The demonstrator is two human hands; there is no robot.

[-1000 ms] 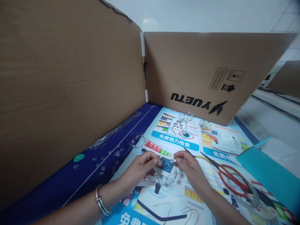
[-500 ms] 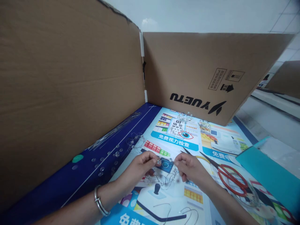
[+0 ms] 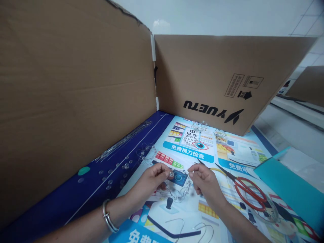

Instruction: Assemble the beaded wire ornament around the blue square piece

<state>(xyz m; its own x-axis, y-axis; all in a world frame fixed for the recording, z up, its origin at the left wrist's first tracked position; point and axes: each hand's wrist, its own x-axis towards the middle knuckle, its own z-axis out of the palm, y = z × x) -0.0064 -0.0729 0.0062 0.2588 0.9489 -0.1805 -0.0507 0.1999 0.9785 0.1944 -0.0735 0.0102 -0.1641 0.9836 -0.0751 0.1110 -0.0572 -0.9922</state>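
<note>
My left hand point(image 3: 152, 182) pinches a transparent bead point(image 3: 171, 174) on a thin wire. A looped wire strung with beads point(image 3: 179, 194) hangs below my hands, over the printed poster mat point(image 3: 188, 155). My right hand point(image 3: 205, 184) has its fingertips closed at the wire, a little apart from the left. Close to it lie long-nosed pliers with yellow handles point(image 3: 217, 169). Red-handled scissors point(image 3: 249, 193) rest further right. A metal bangle point(image 3: 108, 216) circles my left wrist.
Cardboard panels point(image 3: 76, 74) stand along the left and back. On the dark blue mat point(image 3: 76, 206) lie loose beads, straight wires point(image 3: 124, 145) and a beaded piece point(image 3: 145, 153). Bent wire hooks point(image 3: 177, 227) lie near me; a teal folder point(image 3: 291, 185) sits right.
My right hand has drawn slightly rightward, away from my left hand. The left hand and the beaded wire stay almost in place.
</note>
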